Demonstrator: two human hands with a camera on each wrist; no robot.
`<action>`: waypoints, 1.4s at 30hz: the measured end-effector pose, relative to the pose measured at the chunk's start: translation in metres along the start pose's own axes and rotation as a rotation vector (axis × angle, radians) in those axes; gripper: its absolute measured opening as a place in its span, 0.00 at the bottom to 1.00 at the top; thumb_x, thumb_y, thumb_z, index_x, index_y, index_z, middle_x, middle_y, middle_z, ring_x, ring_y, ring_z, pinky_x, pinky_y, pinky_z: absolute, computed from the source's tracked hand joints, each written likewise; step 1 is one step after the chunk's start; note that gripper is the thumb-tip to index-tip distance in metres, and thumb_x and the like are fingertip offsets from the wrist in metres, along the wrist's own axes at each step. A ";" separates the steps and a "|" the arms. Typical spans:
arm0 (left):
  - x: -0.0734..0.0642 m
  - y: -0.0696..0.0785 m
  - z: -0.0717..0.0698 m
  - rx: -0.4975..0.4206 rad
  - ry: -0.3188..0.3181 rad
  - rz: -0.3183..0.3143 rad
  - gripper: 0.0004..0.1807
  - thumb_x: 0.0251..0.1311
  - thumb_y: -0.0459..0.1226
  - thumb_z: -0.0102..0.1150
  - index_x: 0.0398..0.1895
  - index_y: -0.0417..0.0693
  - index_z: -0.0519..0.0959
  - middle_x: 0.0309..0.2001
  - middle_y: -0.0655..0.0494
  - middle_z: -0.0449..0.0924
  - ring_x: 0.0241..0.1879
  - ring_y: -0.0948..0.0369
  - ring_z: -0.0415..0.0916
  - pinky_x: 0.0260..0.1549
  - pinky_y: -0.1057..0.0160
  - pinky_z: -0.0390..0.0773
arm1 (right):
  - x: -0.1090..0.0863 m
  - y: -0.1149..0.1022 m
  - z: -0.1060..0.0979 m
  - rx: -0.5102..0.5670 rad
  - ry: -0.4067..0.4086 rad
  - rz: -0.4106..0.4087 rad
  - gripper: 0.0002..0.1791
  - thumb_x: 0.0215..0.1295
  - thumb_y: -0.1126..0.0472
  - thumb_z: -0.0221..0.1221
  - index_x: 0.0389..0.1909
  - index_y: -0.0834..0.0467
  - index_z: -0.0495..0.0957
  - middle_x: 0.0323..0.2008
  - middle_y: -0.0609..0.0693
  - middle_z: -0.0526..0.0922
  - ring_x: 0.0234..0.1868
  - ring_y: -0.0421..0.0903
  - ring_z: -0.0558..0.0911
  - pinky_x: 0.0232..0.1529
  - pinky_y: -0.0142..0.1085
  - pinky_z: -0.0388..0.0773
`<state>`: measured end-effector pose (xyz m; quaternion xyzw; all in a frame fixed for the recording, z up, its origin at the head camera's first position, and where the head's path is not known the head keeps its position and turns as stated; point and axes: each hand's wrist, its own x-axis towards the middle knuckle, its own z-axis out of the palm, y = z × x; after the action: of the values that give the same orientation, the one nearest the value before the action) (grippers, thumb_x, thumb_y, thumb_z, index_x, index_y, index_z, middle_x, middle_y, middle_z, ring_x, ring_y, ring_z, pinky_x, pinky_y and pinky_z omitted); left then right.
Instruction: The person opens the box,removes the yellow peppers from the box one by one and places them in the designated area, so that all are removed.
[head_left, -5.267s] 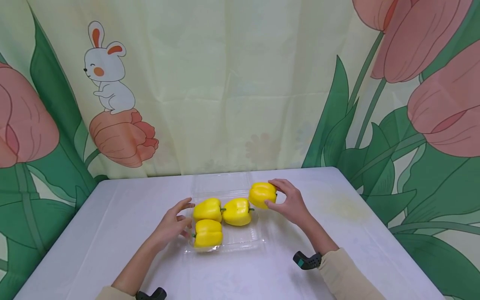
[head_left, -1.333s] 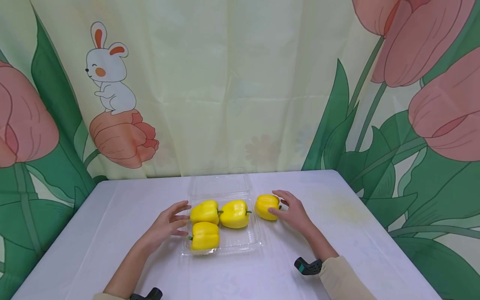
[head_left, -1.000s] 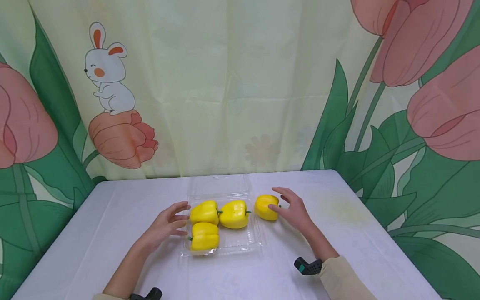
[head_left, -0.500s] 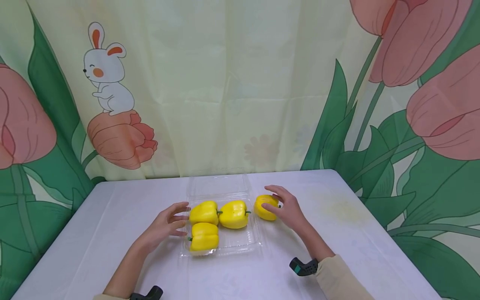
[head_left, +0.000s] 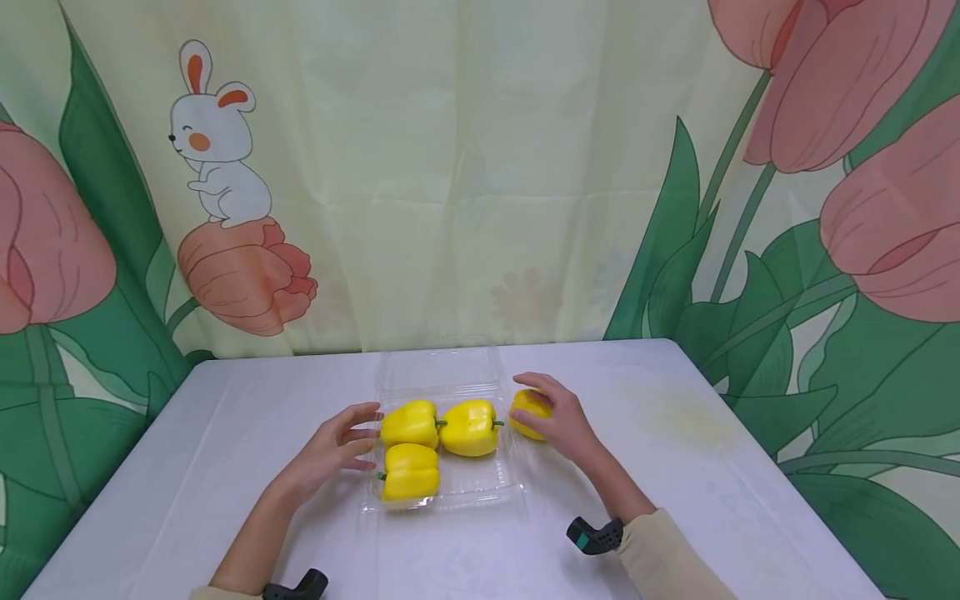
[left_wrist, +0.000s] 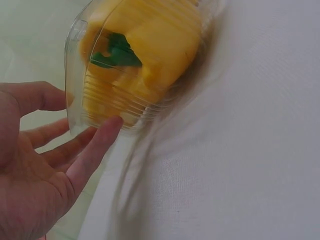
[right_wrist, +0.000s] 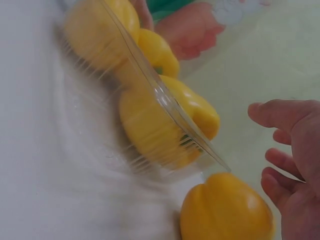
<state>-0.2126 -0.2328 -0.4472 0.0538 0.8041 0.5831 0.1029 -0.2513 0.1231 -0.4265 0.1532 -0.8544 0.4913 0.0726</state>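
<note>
A clear plastic clamshell box (head_left: pixel 480 482) holds three yellow bell peppers with green stems: a back-left pepper (head_left: pixel 408 423), a back-right pepper (head_left: pixel 468 430) and a front-left pepper (head_left: pixel 411 473). My left hand (head_left: pixel 337 446) touches the box's left wall with spread, relaxed fingers; the left wrist view has a fingertip (left_wrist: pixel 114 125) against the ridged plastic. Just outside the box's right side, another bell pepper (head_left: pixel 528 412) sits on the table. Over it is my right hand (head_left: pixel 558 417), partly hiding it. In the right wrist view its fingers are loosely bent, apart from that pepper (right_wrist: pixel 225 210).
The box's clear lid (head_left: pixel 438 368) lies folded back toward the far edge of the white table (head_left: pixel 637 467). Behind the table hangs a curtain (head_left: pixel 480 208) printed with tulips and a rabbit. Black wrist cameras are on both forearms.
Earlier my right hand held a pepper by the box's back right; that pepper now rests on the table. The right hand has released it and moved left across it. My left hand stays beside the box.
</note>
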 end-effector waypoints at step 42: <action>0.000 -0.001 -0.002 -0.030 -0.019 0.024 0.35 0.64 0.42 0.59 0.72 0.48 0.58 0.70 0.43 0.62 0.63 0.44 0.69 0.45 0.58 0.85 | -0.002 -0.015 0.022 -0.047 -0.107 -0.083 0.30 0.54 0.61 0.70 0.59 0.53 0.75 0.61 0.50 0.77 0.60 0.53 0.77 0.63 0.47 0.75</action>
<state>-0.2135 -0.2353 -0.4473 0.0677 0.7936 0.5956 0.1043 -0.2434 0.0973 -0.4259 0.2129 -0.8612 0.4588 0.0506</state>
